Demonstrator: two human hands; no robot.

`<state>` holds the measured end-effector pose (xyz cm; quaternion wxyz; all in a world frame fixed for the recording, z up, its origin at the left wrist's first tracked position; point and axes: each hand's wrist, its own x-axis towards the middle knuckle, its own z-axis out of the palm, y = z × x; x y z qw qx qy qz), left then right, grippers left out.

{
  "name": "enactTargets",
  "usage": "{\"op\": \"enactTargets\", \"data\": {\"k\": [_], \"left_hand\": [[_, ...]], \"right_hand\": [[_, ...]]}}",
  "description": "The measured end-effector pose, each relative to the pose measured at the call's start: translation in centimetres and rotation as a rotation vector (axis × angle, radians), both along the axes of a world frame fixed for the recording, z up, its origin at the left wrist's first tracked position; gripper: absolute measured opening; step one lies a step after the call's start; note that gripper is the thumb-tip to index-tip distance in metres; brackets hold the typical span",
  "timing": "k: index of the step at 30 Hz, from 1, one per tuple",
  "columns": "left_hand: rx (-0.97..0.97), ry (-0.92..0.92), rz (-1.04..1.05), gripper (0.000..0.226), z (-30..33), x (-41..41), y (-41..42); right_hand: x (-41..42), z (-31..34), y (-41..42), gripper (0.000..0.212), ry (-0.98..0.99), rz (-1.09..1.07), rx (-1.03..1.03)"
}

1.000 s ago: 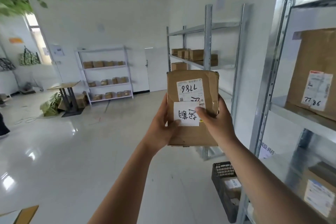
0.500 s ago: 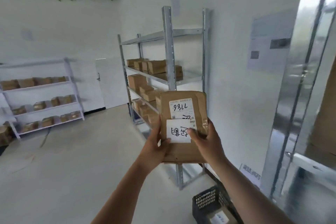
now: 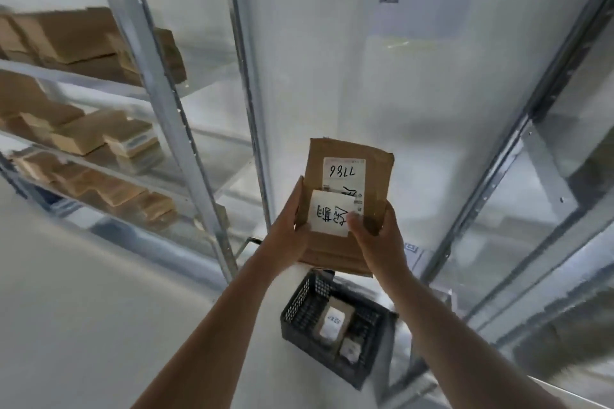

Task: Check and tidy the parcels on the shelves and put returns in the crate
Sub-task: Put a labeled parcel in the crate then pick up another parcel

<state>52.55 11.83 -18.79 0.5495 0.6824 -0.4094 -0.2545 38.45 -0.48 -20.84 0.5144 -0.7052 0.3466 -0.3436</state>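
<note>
Return parcel (image 3: 345, 206): your left hand (image 3: 288, 236) and right hand (image 3: 377, 242) grip it; crate (image 3: 300, 305) below; next, lower in.

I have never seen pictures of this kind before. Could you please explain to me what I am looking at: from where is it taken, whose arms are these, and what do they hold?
The picture comes from a camera worn on a person's head, looking forward and down, so the two bare arms are that person's own. The left hand and the right hand together hold a flat brown cardboard parcel with a white handwritten note on it. Below it, on the floor, stands a black perforated plastic crate that already contains small parcels. To the left, a grey metal shelf rack carries many brown cardboard boxes.
</note>
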Motion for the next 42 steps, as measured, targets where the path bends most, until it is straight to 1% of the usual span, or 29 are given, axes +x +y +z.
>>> {"op": "enactTargets", "data": {"k": [3,5,7,9,11,13,16,17,20,22,23,25,27,29,31,33,34,35,38,40,42], "left_hand": [[0.034,0.068,-0.054,0.091,-4.4,1.8,-3.5],[0.081,0.122,-0.065,0.091,-7.3,2.9,-5.5],[0.124,0.172,-0.079,0.09,-10.7,4.2,-7.3],[0.177,0.204,-0.077,0.087,-14.5,5.4,-8.6],[0.261,0.215,-0.089,0.082,-19.8,6.7,-10.2],[0.348,0.214,-0.096,0.083,-26.9,8.2,-12.2],[0.498,0.166,-0.12,0.088,-37.5,9.4,-14.7],[0.541,0.172,-0.148,0.09,-40.5,9.4,-15.3],[0.636,0.18,-0.217,0.099,-49.0,9.1,-16.5],[0.682,0.241,-0.275,0.104,-53.8,8.9,-17.2],[0.708,0.273,-0.31,0.103,-56.0,8.5,-17.6],[0.717,0.336,-0.327,0.095,-59.3,7.7,-18.2],[0.758,0.337,-0.338,0.09,-62.3,6.6,-18.7],[0.808,0.375,-0.356,0.088,-64.9,5.3,-19.2],[0.816,0.394,-0.393,0.085,-67.3,4.2,-19.9],[0.819,0.441,-0.418,0.076,-68.8,3.6,-20.7],[0.821,0.493,-0.43,0.072,-69.2,3.6,-21.2],[0.817,0.538,-0.417,0.07,-70.0,3.7,-21.6],[0.819,0.588,-0.353,0.063,-72.9,3.9,-23.1],[0.832,0.573,-0.29,0.061,-73.9,4.2,-23.6],[0.845,0.571,-0.26,0.062,-75.0,4.3,-23.8]], "right_hand": [[1.3,-3.6,-2.5,0.058,0.076,-0.072,0.028],[2.3,-6.6,-4.2,0.053,0.118,-0.093,0.057],[3.4,-10.1,-5.6,0.048,0.17,-0.106,0.107],[4.6,-14.2,-6.8,0.047,0.213,-0.116,0.149],[5.7,-19.8,-7.8,0.05,0.247,-0.148,0.211],[6.8,-26.9,-8.8,0.055,0.303,-0.189,0.281],[7.4,-37.3,-9.6,0.078,0.363,-0.299,0.415],[7.2,-40.3,-9.6,0.081,0.38,-0.334,0.472],[6.7,-48.3,-9.7,0.079,0.447,-0.416,0.56],[6.4,-52.6,-10.0,0.078,0.503,-0.468,0.56],[6.1,-54.8,-10.1,0.079,0.538,-0.5,0.548],[5.6,-58.0,-10.3,0.077,0.619,-0.541,0.533],[4.7,-61.1,-10.8,0.073,0.671,-0.55,0.517],[3.6,-64.0,-11.6,0.075,0.692,-0.577,0.514],[2.3,-66.6,-12.3,0.074,0.69,-0.618,0.525],[1.3,-68.8,-12.6,0.072,0.678,-0.63,0.531],[1.0,-69.5,-12.7,0.071,0.67,-0.626,0.555],[0.8,-70.1,-12.8,0.07,0.659,-0.613,0.578],[0.9,-71.3,-13.4,0.068,0.614,-0.567,0.628],[1.5,-71.7,-13.9,0.074,0.594,-0.526,0.639],[1.3,-73.5,-14.0,0.084,0.6,-0.483,0.654]]}}
